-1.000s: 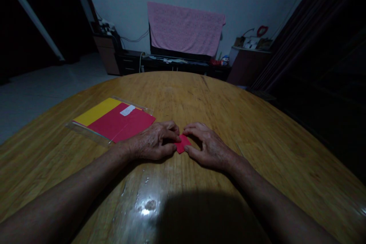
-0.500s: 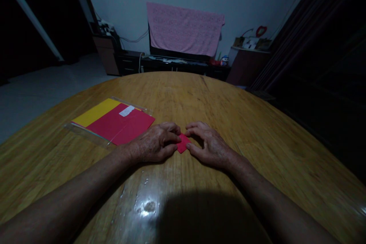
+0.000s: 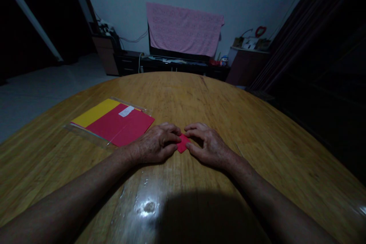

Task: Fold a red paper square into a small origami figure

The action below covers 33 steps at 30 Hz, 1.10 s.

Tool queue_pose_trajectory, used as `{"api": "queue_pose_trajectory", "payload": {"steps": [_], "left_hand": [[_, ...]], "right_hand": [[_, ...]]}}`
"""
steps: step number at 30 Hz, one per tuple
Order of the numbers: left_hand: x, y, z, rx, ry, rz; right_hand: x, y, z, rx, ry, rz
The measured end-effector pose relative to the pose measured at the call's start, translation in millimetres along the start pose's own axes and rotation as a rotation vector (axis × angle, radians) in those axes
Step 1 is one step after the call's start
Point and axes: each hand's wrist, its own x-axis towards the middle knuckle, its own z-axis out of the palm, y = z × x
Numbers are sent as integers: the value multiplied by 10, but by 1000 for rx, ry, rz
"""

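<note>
A small piece of red folded paper (image 3: 183, 144) lies on the wooden table, roughly diamond-shaped, with part of it hidden by fingers. On its left side, my left hand (image 3: 158, 142) presses it with thumb and fingertips. My right hand (image 3: 209, 143) curls around its right side, the thumb on the right corner and the index finger close to the far edge. Beside my left wrist is a clear plastic packet (image 3: 81, 133) holding red paper (image 3: 126, 127) and yellow paper (image 3: 95, 112), with a white label on top.
The round wooden table (image 3: 228, 103) fills the foreground, and the dark shadow of a head falls on its near part. Beyond its far edge stand a low black cabinet (image 3: 128, 63) and a screen draped with a pink cloth (image 3: 185, 28). A dark curtain (image 3: 291, 30) hangs at right.
Almost nothing differs. My right fingertips have shifted very slightly left at the far edge of the red paper; my left hand keeps its place.
</note>
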Motion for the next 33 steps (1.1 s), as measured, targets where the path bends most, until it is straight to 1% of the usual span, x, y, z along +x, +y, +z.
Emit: {"api": "queue_pose_trajectory", "payload": {"steps": [3, 11, 18, 25, 29, 33], "left_hand": [[-2, -6, 8, -4, 8, 0], [-15, -4, -13, 7, -20, 4], [-2, 49, -52, 31, -49, 8], [-12, 38, -69, -15, -72, 11], [-6, 37, -75, -52, -95, -8], [5, 45, -71, -32, -93, -12]], "right_hand": [[1, 2, 1, 6, 4, -11], [-4, -7, -26, 14, -16, -14], [5, -22, -43, -10, -82, -39], [2, -33, -48, 18, -62, -21], [5, -74, -96, 12, -98, -27], [12, -117, -151, 14, -139, -15]]}}
